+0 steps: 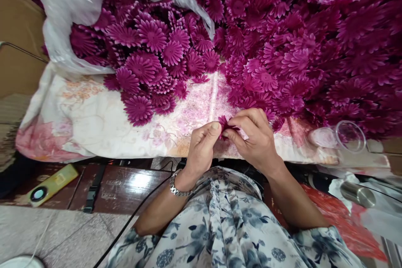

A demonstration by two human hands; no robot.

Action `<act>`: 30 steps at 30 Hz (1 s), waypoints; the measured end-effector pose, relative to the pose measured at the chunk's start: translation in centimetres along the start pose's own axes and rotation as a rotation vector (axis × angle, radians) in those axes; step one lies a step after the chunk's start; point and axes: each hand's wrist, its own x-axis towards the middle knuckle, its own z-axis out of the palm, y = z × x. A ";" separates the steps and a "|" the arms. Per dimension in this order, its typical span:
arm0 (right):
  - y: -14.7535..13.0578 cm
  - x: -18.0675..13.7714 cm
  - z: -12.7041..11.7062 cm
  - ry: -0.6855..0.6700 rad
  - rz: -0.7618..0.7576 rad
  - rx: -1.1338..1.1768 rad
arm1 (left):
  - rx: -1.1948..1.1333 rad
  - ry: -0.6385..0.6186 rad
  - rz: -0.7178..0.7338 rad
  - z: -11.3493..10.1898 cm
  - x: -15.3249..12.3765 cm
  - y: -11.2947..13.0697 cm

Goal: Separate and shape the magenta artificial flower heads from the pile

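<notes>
Close to the table's front edge, a small magenta artificial flower (223, 124) is pinched between my two hands. My left hand (202, 144) is closed, its thumb pressing on the flower's left side. From the right, the thumb and forefinger of my right hand (256, 136) grip its petals. The flower's centre and underside are partly covered by fingers. Beyond my hands, loose magenta flower heads (265, 77) are heaped at the right. More flower heads (150, 35) spill out of a clear plastic bag (70, 4) at the left.
A floral cloth (103, 127) covers the table. A clear plastic cup (350, 136) lies near the right front edge. Below the table are a yellow phone-like device (53, 185) on a dark bench (125, 190) at left, and a metal flask (358, 194) at right. A black cable crosses at left.
</notes>
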 end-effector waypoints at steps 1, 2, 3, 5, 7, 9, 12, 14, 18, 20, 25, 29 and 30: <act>0.1 0.0 0.1 0.002 -0.014 -0.030 | 0.016 -0.018 -0.007 -0.1 -0.1 0.0; 0.2 -0.1 0.1 0.008 -0.034 -0.059 | 0.035 -0.042 -0.012 -0.3 -0.2 0.1; 0.3 -0.1 0.1 0.017 -0.058 -0.085 | 0.053 -0.071 -0.014 -0.3 -0.3 0.1; 0.5 -0.1 0.1 0.036 -0.105 -0.120 | 0.077 -0.120 -0.011 -0.5 -0.4 0.2; 0.5 0.0 0.1 0.046 -0.132 -0.115 | 0.079 -0.140 -0.017 -0.7 -0.5 0.1; 0.4 0.0 0.1 0.045 -0.123 -0.069 | 0.080 -0.126 -0.031 -1.0 -0.6 -0.2; 0.1 -0.1 0.3 0.034 -0.036 0.033 | 0.086 -0.088 -0.029 -1.4 -0.5 -0.6; 0.1 -0.1 0.3 0.042 0.018 0.089 | 0.107 -0.069 0.007 -1.5 -0.4 -0.7; 1.6 0.3 -0.7 0.244 0.025 0.008 | 0.126 -0.021 0.036 -1.7 -0.2 -0.5; 2.7 0.6 -1.9 0.324 0.036 -0.189 | 0.102 0.004 0.024 -1.8 0.0 -0.2; 2.7 1.0 -3.0 0.240 -0.038 -0.385 | 0.122 0.006 0.041 -1.8 0.2 0.1; 0.9 0.8 -1.2 0.005 -0.143 -0.068 | 0.169 -0.076 0.097 -1.3 0.2 -0.1; 0.6 0.7 -0.8 -0.048 -0.139 -0.023 | 0.183 -0.098 0.101 -1.2 0.2 -0.2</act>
